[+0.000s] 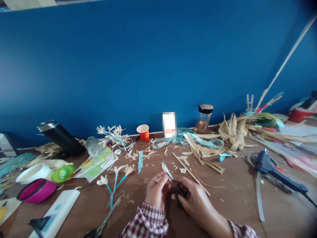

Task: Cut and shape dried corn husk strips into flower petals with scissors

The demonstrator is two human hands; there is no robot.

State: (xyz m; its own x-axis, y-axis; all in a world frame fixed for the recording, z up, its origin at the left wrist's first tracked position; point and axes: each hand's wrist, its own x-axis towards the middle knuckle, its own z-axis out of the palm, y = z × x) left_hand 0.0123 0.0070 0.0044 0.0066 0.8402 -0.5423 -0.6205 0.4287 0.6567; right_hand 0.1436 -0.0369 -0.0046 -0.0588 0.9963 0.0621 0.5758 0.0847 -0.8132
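My right hand (198,198) is wrapped around the black handles of a pair of scissors (169,172), whose blades point away from me and to the left. My left hand (158,191) pinches a small pale piece of corn husk (163,168) right beside the blades. Its lower part is hidden by my fingers. To the left lie flowers (114,185) with pale husk petals and blue-wrapped stems. A second pair of scissors (106,218) lies near them. Just beyond my hands, husk scraps (182,170) and a thin stick (190,173) are scattered on the brown table.
A blue glue gun (274,170) lies at the right, with corn husks (234,129) behind. Light blue ribbon (183,137), a red paper cup (143,133) and a jar (204,118) stand along the blue partition. At left are a black flask (61,138) and a power strip (58,211).
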